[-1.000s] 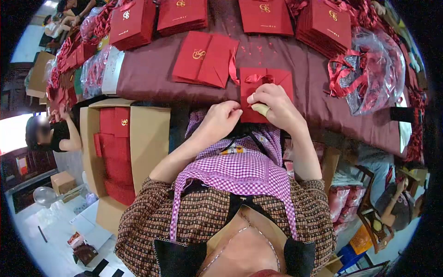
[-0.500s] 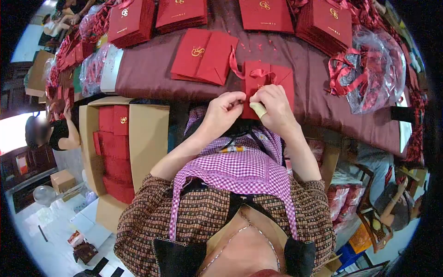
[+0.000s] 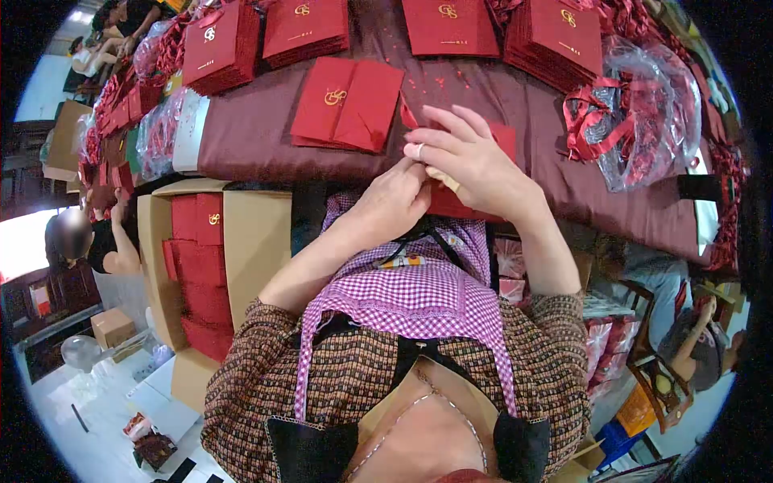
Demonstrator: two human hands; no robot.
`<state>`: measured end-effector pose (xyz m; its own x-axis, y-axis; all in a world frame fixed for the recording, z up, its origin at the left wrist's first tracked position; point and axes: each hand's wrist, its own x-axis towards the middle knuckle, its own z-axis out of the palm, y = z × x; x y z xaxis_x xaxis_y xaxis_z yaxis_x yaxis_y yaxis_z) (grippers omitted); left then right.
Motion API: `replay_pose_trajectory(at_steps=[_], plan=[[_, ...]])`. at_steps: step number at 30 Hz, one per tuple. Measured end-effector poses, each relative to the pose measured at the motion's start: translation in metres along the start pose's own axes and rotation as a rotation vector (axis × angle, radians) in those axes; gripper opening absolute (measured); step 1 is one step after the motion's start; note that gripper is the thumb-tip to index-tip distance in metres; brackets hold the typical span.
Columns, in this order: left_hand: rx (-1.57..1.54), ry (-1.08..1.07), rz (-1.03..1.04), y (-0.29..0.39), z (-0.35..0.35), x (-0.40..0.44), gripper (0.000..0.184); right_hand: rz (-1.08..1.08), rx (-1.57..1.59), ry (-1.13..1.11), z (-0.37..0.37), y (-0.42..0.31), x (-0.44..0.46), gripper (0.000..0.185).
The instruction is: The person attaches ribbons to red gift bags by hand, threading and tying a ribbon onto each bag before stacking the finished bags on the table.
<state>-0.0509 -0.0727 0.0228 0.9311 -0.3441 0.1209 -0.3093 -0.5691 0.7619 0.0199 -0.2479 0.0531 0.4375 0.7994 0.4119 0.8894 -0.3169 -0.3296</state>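
Note:
A red gift bag (image 3: 502, 138) lies at the table's front edge, largely covered by my hands. My right hand (image 3: 477, 165) is over it with its fingers spread, wearing a ring and a pale finger cover. Below and left of those fingers is my left hand (image 3: 389, 200), its fingers bent together at the bag's left edge; what they pinch, if anything, is hidden. A red ribbon (image 3: 407, 113) shows just above the hands. To the left lies another flat red bag (image 3: 346, 103) with a gold logo.
Stacks of red bags (image 3: 555, 40) line the back of the dark red tablecloth (image 3: 266, 133). Clear plastic with ribbons (image 3: 644, 113) lies at right. An open carton (image 3: 258, 249) of red bags stands left. Other people are at both sides, one (image 3: 117, 241) at far left.
My right hand has opened from its pinch on the bag and moved up and left over my left hand. My left hand has stayed close to the bag's left edge.

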Motion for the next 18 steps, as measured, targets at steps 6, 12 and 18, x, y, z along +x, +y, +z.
replay_pose_trajectory(at_steps=[6,12,18], plan=[[-0.158,-0.134,0.047,-0.012,-0.013,-0.006,0.014,-0.079,0.138,-0.116,-0.009,0.016,-0.002,0.009],[-0.309,-0.254,0.099,-0.02,-0.024,-0.007,0.013,-0.035,0.368,-0.126,-0.006,0.001,-0.012,0.012],[-0.818,0.052,-0.428,-0.044,-0.069,-0.001,0.013,-0.017,0.449,-0.11,-0.028,-0.005,-0.022,0.011]])
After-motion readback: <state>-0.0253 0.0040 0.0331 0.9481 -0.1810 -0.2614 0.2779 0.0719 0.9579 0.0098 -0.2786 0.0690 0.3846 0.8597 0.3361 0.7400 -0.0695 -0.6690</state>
